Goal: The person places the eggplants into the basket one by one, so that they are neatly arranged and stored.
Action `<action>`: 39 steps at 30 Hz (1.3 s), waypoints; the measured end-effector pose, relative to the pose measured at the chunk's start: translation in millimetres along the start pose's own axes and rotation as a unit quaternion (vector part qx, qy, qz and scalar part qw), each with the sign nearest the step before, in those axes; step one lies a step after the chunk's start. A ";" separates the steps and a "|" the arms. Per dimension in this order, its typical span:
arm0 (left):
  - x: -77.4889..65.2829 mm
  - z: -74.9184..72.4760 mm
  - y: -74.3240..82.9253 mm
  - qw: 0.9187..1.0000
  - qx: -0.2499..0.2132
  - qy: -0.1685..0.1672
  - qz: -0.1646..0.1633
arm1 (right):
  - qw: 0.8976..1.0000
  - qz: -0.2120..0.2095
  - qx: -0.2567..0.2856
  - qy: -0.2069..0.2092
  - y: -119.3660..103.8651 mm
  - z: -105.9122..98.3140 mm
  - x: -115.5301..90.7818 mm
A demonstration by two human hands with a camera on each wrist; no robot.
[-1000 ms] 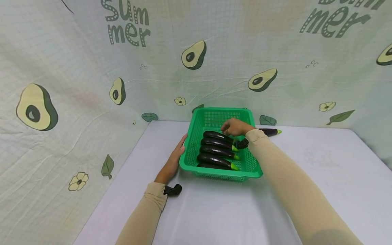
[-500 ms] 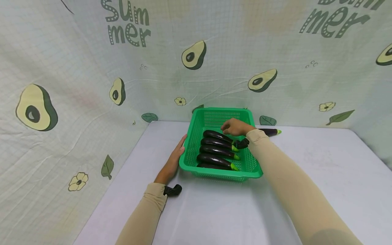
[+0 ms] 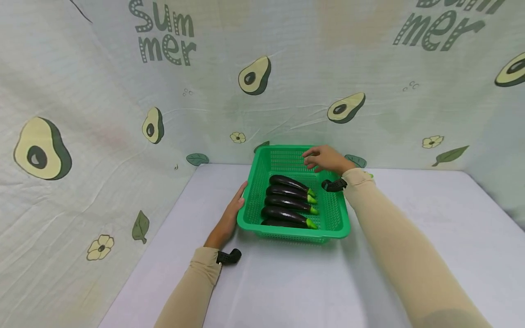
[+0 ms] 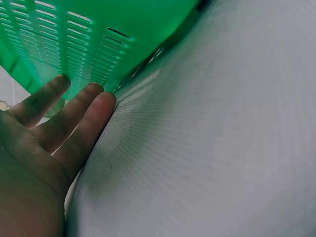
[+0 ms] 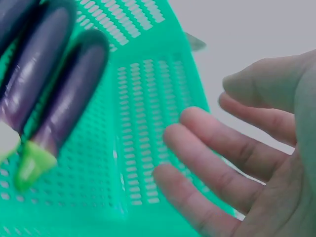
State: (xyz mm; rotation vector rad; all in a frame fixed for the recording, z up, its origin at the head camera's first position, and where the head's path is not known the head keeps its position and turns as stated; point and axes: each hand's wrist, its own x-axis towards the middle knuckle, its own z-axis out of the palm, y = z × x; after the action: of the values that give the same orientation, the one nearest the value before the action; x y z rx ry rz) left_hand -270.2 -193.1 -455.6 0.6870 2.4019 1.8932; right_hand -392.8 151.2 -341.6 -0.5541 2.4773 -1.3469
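A green perforated plastic basket (image 3: 293, 233) stands on the white-covered table. Inside it, several dark purple eggplants (image 3: 287, 203) lie side by side, green stem ends to the right. My left hand (image 3: 227, 219) rests along the basket's left side; in the left wrist view its straight fingers (image 4: 81, 129) touch the slotted wall. Over the basket's far right part hovers my right hand (image 3: 328, 159), holding nothing. The right wrist view shows its fingers loosely extended, apart from the nearest eggplant (image 5: 74, 91). Behind my right wrist, only the green tip of another eggplant (image 3: 371, 175) shows, outside the basket.
A cloth backdrop (image 3: 221, 91) printed with avocados, leaves and lettering hangs behind and left of the table (image 3: 283, 282). The basket's far side stands close to that cloth. Table surface extends to the right of my right forearm.
My right hand has risen from beside the farthest eggplant and moved slightly right and away, its fingers looser. The left hand stays at the basket. The view has shifted slightly.
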 end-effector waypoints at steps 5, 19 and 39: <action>-0.8 -1.3 -3.3 1.000 0.001 0.011 0.005 | 0.998 -0.005 0.036 0.048 3.1 -16.8 -11.3; -1.5 -5.4 -11.2 1.000 0.006 0.009 -0.009 | 0.993 -0.026 0.075 0.091 22.9 -33.0 -27.5; -3.3 -2.0 10.8 1.000 0.001 -0.006 -0.011 | 0.983 -0.008 0.080 0.166 66.8 -41.2 -60.6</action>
State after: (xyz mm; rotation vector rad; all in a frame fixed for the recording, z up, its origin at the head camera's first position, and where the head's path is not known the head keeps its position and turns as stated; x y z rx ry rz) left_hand -264.2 -194.1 -445.9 0.6665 2.3944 1.8738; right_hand -369.0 242.2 -373.1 -0.3347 2.5855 -1.7503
